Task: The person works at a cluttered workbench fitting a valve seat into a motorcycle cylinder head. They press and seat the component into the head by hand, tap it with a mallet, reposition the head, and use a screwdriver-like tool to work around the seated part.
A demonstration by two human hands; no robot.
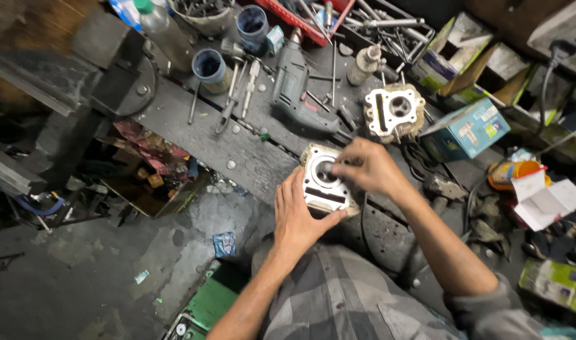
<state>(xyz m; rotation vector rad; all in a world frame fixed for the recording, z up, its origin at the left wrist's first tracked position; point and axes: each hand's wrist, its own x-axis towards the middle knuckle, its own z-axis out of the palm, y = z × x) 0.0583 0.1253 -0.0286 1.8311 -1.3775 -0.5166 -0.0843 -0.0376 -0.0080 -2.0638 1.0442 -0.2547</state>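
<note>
A pale metal engine cylinder block (322, 179) with a round bore rests on the dark workbench (193, 126) near its front edge. My left hand (298, 217) clasps the block's near side, thumb against its lower right corner. My right hand (368, 167) reaches over the top, fingertips pinched at the rim of the bore; whether they hold a small part cannot be seen. A second, similar engine casting (395, 112) sits farther back on the bench.
An electric drill (294, 85), screwdrivers (237, 94) and two dark-filled cups (210, 68) lie behind the block. A red tray of tools (313, 19), a spray can (365, 63), a teal cardboard box (467, 129) and a bench vise (121, 69) surround it.
</note>
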